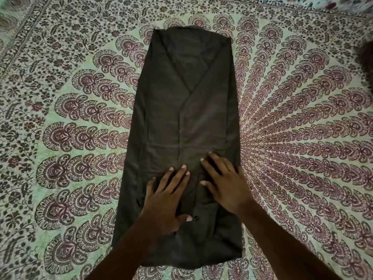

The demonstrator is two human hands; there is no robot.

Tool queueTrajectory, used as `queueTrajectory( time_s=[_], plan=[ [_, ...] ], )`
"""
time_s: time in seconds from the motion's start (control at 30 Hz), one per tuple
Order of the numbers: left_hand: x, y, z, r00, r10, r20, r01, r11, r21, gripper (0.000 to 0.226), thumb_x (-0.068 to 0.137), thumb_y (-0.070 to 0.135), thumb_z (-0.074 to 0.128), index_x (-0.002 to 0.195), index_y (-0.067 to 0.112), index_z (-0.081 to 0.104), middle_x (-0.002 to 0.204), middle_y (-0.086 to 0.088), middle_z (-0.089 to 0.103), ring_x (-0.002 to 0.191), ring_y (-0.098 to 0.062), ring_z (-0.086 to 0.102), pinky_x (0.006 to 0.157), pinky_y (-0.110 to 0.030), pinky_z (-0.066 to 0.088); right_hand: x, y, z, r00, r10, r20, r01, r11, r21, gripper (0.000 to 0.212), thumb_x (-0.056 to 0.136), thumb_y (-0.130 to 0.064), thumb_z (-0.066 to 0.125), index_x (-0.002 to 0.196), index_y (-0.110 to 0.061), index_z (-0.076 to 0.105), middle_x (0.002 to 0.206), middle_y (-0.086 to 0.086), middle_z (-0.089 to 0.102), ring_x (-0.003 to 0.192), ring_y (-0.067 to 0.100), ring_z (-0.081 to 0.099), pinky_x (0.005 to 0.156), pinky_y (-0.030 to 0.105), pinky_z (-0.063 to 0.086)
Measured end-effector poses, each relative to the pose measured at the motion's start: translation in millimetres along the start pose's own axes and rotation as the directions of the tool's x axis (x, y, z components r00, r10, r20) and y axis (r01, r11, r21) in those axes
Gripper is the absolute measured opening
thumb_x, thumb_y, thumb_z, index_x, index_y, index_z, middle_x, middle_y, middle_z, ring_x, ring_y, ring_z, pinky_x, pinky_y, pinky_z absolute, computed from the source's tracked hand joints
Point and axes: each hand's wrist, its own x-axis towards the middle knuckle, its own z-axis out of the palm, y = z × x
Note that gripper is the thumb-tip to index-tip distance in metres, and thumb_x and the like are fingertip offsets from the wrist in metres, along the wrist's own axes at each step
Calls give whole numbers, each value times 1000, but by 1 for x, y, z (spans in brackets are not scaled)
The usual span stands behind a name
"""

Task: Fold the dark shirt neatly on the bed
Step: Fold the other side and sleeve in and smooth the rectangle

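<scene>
Both hands press flat on the shirt, bedspread bare around.

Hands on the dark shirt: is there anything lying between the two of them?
Only shirt cloth. In the head view, a narrow strip of the dark shirt separates the left hand and right hand; a button sits beside the left thumb.

Both arms fwd, left hand & right hand flat, palms down.

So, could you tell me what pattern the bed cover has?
Bed cover: maroon paisley on pale green; head view.
</scene>
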Motion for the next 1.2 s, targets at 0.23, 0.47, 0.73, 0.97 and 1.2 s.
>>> queueTrajectory(
  time_s=[0.23, 0.47, 0.73, 0.97, 1.2],
  plan=[
    [-3, 5, -7, 993, -6, 119, 2, 999, 33, 135, 63, 82, 65, 161, 33, -13, 165, 14, -32, 158, -21, -17, 119, -65, 11, -49, -14, 8, 985, -150, 85, 155, 987, -46, 72, 101, -67, 36, 159, -24, 35, 170, 8, 22, 152, 31, 30, 113, 55, 36],
    [-8, 6, 8, 997, 17, 75, -20, 999, 37, 131, 64, 85, 62, 162, 36, -9, 167, 9, -31, 157, -27, -20, 117, -71, 6, -86, -25, 11, 997, 17, 75, -16, 1000, -12, 73, 100, -67, 38, 162, -31, 27, 173, 5, 10, 159, 29, 11, 122, 56, 21],
    [-18, 6, 22, 997, 79, 2, -79, 988, 132, 106, 79, 91, 39, 163, 37, 3, 171, 12, -15, 159, -29, -7, 114, -74, 11, -108, -22, 21, 993, -47, 111, 44, 999, 25, 68, 101, -61, 40, 161, -32, 29, 174, 2, 6, 159, 28, 10, 120, 59, 26],
    [-26, 0, 24, 991, 130, -1, -127, 969, 214, 77, 97, 74, 27, 163, 40, 4, 172, 12, -7, 160, -29, 1, 115, -71, 18, -111, -12, 20, 987, -116, 108, 116, 993, 2, 63, 102, -65, 35, 159, -42, 27, 173, -1, 10, 158, 26, 15, 118, 56, 28],
    [-33, 4, 6, 990, 133, 55, -137, 986, 91, 68, 101, 65, 28, 162, 44, 6, 172, 13, -10, 159, -28, 4, 117, -63, 22, -130, -4, 4, 991, -60, 121, 57, 998, 32, 58, 104, -56, 38, 159, -38, 31, 173, 4, 10, 158, 30, 17, 119, 55, 26]
  ],
)
